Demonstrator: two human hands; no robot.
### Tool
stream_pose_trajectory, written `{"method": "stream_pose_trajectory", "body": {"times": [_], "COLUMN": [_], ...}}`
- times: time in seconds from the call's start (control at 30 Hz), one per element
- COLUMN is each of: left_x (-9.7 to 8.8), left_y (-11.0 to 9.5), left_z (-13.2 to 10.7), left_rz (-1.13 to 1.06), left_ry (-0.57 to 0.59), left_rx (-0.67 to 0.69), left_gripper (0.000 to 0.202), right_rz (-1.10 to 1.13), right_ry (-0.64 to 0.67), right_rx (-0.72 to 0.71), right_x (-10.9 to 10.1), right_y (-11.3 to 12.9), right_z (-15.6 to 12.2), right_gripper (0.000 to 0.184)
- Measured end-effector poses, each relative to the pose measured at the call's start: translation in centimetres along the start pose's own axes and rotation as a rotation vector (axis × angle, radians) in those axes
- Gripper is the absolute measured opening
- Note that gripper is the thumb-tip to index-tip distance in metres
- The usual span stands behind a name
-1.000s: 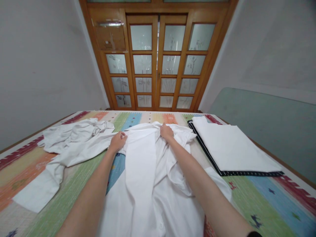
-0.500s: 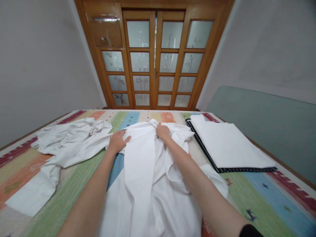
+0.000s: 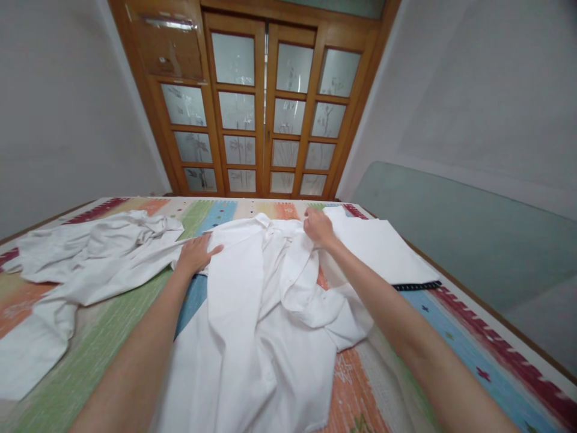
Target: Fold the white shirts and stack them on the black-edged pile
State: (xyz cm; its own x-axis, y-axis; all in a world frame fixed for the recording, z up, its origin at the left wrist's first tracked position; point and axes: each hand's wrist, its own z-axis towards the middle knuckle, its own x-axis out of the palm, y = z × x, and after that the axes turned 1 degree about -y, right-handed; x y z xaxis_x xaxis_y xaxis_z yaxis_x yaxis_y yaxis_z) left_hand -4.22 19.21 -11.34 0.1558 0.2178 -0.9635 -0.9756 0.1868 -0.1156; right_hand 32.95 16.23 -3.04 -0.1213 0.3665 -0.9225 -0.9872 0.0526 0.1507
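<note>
A white shirt (image 3: 252,337) lies spread in front of me on a bed with a colourful striped cover (image 3: 103,313). My left hand (image 3: 195,254) rests flat on the shirt's left shoulder, fingers stretched out. My right hand (image 3: 318,227) is closed in a pinch on the shirt's fabric near the right shoulder and holds it lifted off the bed toward the right. The fabric below that hand hangs in loose folds.
A second crumpled white garment (image 3: 85,252) lies to the left. A folded white cloth with a dark trim (image 3: 383,249) lies to the right, behind my right arm. Wooden doors with frosted panes (image 3: 252,102) stand beyond the bed. A pale green headboard (image 3: 473,240) runs along the right.
My right hand has pulled the shirt's right side up and to the right. My left hand has opened from a grip and now lies flat. The view has swung right.
</note>
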Motion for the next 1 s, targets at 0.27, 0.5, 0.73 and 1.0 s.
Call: {"method": "stream_pose_trajectory", "body": {"times": [0.27, 0.5, 0.73, 1.0], "left_x": [0.5, 0.0, -0.5, -3.4], "left_y": [0.3, 0.0, 0.4, -3.5], "left_z": [0.4, 0.1, 0.6, 3.7], "left_rz": [-0.017, -0.051, -0.318, -0.748], "left_ry": [-0.016, -0.023, -0.073, -0.613], "left_rx": [0.0, -0.01, -0.175, -0.334], "left_gripper": [0.069, 0.068, 0.063, 0.028], "right_rz": [-0.109, 0.075, -0.044, 0.076], "right_ry": [0.338, 0.28, 0.251, 0.16], "right_rx": [0.039, -0.362, -0.387, -0.388], "right_x": [-0.5, 3.1, 6.3, 6.4], "right_y": [-6.1, -1.9, 2.9, 2.8], "right_z": [-0.2, 0.3, -3.8, -4.6], "right_gripper": [0.028, 0.053, 0.056, 0.072]}}
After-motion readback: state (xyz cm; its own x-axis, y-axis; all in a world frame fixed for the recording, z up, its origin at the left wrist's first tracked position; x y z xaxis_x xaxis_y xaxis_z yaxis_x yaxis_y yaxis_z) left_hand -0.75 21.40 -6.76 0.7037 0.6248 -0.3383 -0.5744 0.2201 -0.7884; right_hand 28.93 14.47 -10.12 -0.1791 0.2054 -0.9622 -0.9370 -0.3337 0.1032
